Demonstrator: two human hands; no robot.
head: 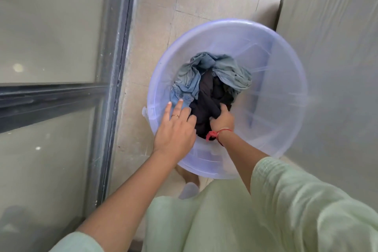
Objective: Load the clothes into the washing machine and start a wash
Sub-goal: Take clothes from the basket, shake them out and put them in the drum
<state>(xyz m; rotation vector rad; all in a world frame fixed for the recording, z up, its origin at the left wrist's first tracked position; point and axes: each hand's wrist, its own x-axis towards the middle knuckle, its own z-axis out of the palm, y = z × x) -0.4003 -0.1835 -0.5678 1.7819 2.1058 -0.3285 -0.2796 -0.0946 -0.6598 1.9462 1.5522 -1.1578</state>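
- right hand [222, 119] is down inside the see-through bluish plastic tub [286, 92], fingers curled in and bunching up a fistful of the dark garment [207, 96]. the thumb's buried in the fabric, but it's a proper grab, not just a touch.
- left hand [176, 129] sits just left of that grip, fingers stretched out fairly straight and a bit fanned. the fingertips lie on the light blue denim piece [189, 82] and the inner side of the hand is up against the dark cloth. not pinching anything as far as i can see.
- the dark garment runs from under the gripping hand toward the far side of the pile, with the denim wrapped round it on the left and over the far end.
- all the clothes sit in the bottom of the tub, which stands on the tiled floor [159, 26]. its wall rises all round the grip, and the near rim is under both forearms.
- gold ring [175, 116] on a left finger, red thread band [217, 133] on the wrist right behind the gripping hand.
- well right of the grip there's something big under a clear plastic sheet [337, 47], right up beside the tub rim. can't tell what's under it.
- way left of the grip: a dark-framed glass door [117, 57].
- pale green sleeve [286, 190] on the right arm.
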